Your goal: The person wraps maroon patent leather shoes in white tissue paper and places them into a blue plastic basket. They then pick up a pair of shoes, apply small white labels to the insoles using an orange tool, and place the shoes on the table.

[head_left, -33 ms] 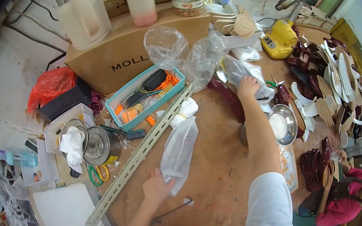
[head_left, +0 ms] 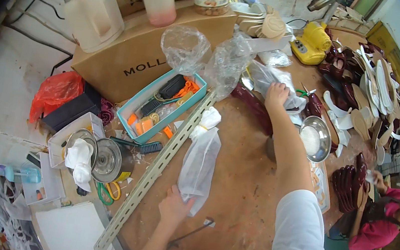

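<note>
My left hand has its fingers closed on the lower end of a translucent white bag, which lies along the workbench. A wad of white cloth or tissue sits at the bag's far end. Farther off to the right, my right hand grips a clear plastic bag with whitish contents that I cannot make out. A dark red shoe lies just left of my right forearm, which hides part of it. Beyond that forearm stands a round metal bowl.
A slotted metal bar runs left of the bag, beside a turquoise tray of small tools. Scissors lie left of it. A cardboard box stands behind. Shoes and soles pile up right, near a co-worker.
</note>
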### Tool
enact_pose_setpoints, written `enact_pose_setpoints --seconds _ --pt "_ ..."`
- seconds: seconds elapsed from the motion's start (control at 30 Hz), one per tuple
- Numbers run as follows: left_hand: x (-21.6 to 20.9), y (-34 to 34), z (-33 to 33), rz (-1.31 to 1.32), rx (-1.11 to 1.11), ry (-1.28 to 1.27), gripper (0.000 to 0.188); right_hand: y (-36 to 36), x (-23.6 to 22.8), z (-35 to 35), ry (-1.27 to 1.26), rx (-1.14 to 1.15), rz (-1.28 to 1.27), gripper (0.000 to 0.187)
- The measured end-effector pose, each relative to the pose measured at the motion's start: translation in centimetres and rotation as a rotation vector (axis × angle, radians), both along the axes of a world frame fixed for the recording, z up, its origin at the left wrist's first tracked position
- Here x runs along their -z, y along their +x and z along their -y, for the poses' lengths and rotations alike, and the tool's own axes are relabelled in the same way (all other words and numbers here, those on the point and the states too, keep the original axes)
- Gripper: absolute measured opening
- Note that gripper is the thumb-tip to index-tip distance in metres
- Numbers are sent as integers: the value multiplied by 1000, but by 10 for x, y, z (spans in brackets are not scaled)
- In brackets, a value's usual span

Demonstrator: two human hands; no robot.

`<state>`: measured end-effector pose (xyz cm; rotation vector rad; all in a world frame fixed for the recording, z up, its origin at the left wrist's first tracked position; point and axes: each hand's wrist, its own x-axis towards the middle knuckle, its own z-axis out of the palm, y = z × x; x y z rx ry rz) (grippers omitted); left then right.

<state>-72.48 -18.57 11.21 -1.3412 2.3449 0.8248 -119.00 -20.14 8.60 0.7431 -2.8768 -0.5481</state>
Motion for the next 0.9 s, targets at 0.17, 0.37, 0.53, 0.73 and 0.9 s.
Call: enact_pose_setpoints --seconds 0.17,0.37,0.53,0.73,0.9 --pt "11 4 -5 -40 -51 -6 59 8 -17 10 37 -172 -14 23" --pt "13 5 -9 -116 -104 18 50 64 -130 20 -82 -381 159 20" --pt "-11 32 -58 -230 -174 77 42 201 -163 -77 -178 -493 306 17" --pt "-19 68 -114 -230 -186 127 46 326 -69 -156 -238 -609 770 23" --pt "-50 66 -100 -224 -171 84 77 224 -78 -97 -644 -556 407 45"
